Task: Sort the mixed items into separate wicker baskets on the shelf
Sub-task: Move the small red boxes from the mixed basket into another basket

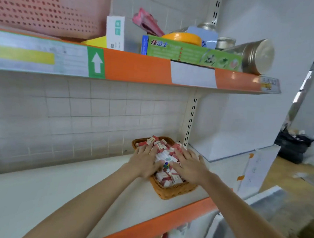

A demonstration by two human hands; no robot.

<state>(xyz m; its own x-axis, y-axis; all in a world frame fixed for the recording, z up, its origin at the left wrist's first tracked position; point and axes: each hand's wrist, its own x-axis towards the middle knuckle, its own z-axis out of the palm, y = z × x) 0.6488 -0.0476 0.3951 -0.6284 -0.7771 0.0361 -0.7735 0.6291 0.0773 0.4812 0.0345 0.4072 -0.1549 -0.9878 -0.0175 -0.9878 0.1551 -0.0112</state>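
Pressing both hands, left (144, 161) and right (189, 165), flat on boxes (166, 156).

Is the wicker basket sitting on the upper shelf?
No, the wicker basket sits on the lower shelf, under both hands.

Brown wicker basket (170, 191) heaped with small red-white boxes (165, 176)

The 2 bare arms reach forward and converge. The left hand (144, 161) lies palm down with fingers extended. The right hand (189, 165) is also flat, its fingers spread; the thumbs seem nearly touching.
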